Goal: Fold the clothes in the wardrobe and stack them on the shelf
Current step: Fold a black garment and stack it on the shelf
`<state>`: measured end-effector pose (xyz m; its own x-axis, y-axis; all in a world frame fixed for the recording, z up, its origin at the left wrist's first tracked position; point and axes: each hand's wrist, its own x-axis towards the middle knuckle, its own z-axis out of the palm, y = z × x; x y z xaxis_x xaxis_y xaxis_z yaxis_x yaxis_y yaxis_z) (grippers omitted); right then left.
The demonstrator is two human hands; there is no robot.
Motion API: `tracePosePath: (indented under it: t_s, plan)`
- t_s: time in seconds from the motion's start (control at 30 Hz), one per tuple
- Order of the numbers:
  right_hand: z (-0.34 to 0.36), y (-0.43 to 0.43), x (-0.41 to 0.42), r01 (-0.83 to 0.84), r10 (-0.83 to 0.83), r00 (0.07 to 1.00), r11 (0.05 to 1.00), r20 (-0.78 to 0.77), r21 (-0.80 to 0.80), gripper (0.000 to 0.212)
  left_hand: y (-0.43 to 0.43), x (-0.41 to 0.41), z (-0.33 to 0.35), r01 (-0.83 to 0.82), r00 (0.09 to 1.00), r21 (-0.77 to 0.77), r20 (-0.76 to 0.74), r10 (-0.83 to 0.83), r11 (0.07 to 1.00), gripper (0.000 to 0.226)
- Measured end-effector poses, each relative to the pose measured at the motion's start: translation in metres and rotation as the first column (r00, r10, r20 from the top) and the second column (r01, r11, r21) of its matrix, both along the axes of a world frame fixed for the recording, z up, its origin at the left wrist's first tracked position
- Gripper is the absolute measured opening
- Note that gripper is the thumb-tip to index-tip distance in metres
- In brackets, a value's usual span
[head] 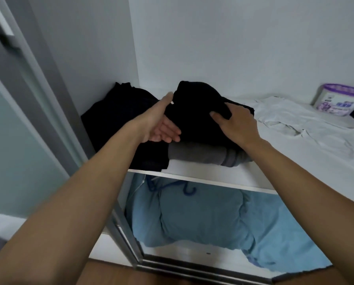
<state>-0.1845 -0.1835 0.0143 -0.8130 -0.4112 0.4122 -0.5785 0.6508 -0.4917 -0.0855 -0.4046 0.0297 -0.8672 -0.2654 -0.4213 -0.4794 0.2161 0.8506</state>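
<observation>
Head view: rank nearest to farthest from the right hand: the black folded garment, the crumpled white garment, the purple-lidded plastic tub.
1. Black folded garment, gripped by the right hand.
2. Crumpled white garment, just to its right.
3. Purple-lidded plastic tub, far right, at the back.

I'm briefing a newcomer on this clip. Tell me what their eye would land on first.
At the shelf, the right hand grips a folded black garment lying on a grey garment, while the left hand lies open at its left side. A crumpled white cloth sprawls further right, a purple-lidded tub behind it, and blue bedding fills the space below.
</observation>
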Motion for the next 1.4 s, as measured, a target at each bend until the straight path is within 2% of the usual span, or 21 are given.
tracePosePath:
  t_s: [0.07, 0.17, 0.27, 0.33, 0.43, 0.5, 0.53, 0.63, 0.7, 0.73, 0.8, 0.83, 0.9, 0.97, 1.03, 1.13, 1.2, 1.27, 1.3, 1.33, 1.4]
  plan:
    - [0.005, -0.003, 0.002, -0.027, 0.026, 1.0, 0.997, -0.008, -0.076, 0.025, 0.005, -0.003, 0.012, 0.022, 0.997, 0.177, -0.071, -0.01, 0.984, 0.109]
    - [0.009, -0.001, 0.004, -0.151, 0.139, 0.986, 0.978, -0.091, -0.142, 0.023, 0.017, -0.014, 0.034, -0.019, 0.979, 0.381, -0.18, 0.094, 0.924, 0.104]
    - [0.006, 0.004, 0.006, -0.325, 0.304, 0.917, 0.944, -0.257, -0.045, 0.02, 0.024, -0.022, 0.045, -0.072, 0.976, 0.414, -0.158, 0.149, 0.907, 0.091]
    - [0.005, 0.006, 0.003, -0.402, 0.414, 0.852, 0.909, -0.32, 0.105, 0.037, 0.023, -0.025, 0.041, -0.083, 0.974, 0.429, -0.155, 0.164, 0.9, 0.073]
    - [0.007, 0.015, -0.006, -0.459, 0.482, 0.863, 0.874, -0.154, 0.159, 0.052, 0.023, -0.029, 0.027, -0.145, 0.958, 0.451, -0.16, 0.239, 0.881, 0.035]
    - [0.005, 0.026, -0.01, -0.353, 0.356, 0.933, 0.934, 0.044, -0.06, 0.055, 0.025, -0.03, 0.019, -0.194, 0.918, 0.524, -0.2, 0.342, 0.829, 0.025]
    - [0.003, 0.032, -0.014, -0.219, 0.242, 0.962, 0.961, 0.129, -0.17, 0.057, 0.025, -0.03, 0.018, -0.2, 0.894, 0.571, -0.227, 0.387, 0.796, 0.027]
    - [0.004, 0.037, -0.027, 0.132, -0.054, 0.935, 0.97, 0.351, -0.202, 0.071, 0.027, -0.028, 0.019, -0.151, 0.835, 0.677, -0.303, 0.459, 0.721, 0.037]
    - [0.018, 0.027, -0.036, 0.152, 0.031, 0.828, 0.949, 0.561, -0.276, 0.074, 0.026, -0.024, 0.024, -0.108, 0.793, 0.736, -0.342, 0.505, 0.668, 0.041]
    - [0.026, 0.019, -0.037, 0.117, 0.154, 0.715, 0.936, 0.682, -0.333, 0.076, 0.024, -0.022, 0.028, -0.09, 0.767, 0.766, -0.355, 0.535, 0.637, 0.043]
    - [0.039, 0.0, -0.04, 0.063, 0.443, 0.377, 0.864, 0.813, -0.5, 0.077, 0.02, -0.017, 0.035, -0.053, 0.712, 0.809, -0.38, 0.59, 0.585, 0.046]
    - [0.041, -0.01, -0.042, 0.067, 0.554, 0.219, 0.812, 0.803, -0.579, 0.078, 0.017, -0.014, 0.04, -0.033, 0.687, 0.817, -0.4, 0.607, 0.575, 0.045]
    - [0.043, -0.032, -0.04, 0.102, 0.702, -0.013, 0.709, 0.712, -0.698, 0.082, 0.011, -0.009, 0.049, -0.006, 0.639, 0.816, -0.441, 0.629, 0.578, 0.04]
    - [0.046, -0.061, -0.037, 0.205, 0.819, -0.107, 0.573, 0.564, -0.794, 0.067, 0.004, 0.0, 0.058, -0.035, 0.587, 0.796, -0.473, 0.657, 0.605, 0.037]
    - [0.055, -0.096, -0.041, 0.244, 0.882, -0.044, 0.466, 0.47, -0.851, 0.041, -0.006, 0.01, 0.062, -0.115, 0.51, 0.78, -0.485, 0.71, 0.615, 0.04]
    - [0.074, -0.149, -0.048, 0.091, 0.876, 0.139, 0.453, 0.462, -0.887, 0.023, -0.025, 0.032, 0.052, -0.281, 0.357, 0.758, -0.486, 0.797, 0.588, 0.051]
    - [0.075, -0.18, -0.056, -0.056, 0.775, 0.353, 0.576, 0.524, -0.815, 0.027, -0.031, 0.051, 0.039, -0.48, 0.3, 0.7, -0.435, 0.849, 0.529, 0.062]
    - [0.06, -0.207, -0.061, -0.206, 0.55, 0.63, 0.799, 0.548, -0.566, 0.034, -0.03, 0.064, 0.026, -0.685, 0.315, 0.559, -0.35, 0.882, 0.467, 0.067]
    - [0.051, -0.215, -0.059, -0.234, 0.446, 0.728, 0.876, 0.521, -0.423, 0.039, -0.029, 0.065, 0.021, -0.762, 0.33, 0.463, -0.323, 0.887, 0.453, 0.063]
    - [0.042, -0.221, -0.056, -0.26, 0.397, 0.769, 0.91, 0.501, -0.323, 0.044, -0.028, 0.063, 0.017, -0.816, 0.341, 0.369, -0.314, 0.886, 0.445, 0.062]
    - [0.027, -0.229, -0.046, -0.366, 0.446, 0.77, 0.894, 0.455, -0.258, 0.047, -0.026, 0.053, 0.014, -0.894, 0.359, 0.133, -0.359, 0.862, 0.428, 0.077]
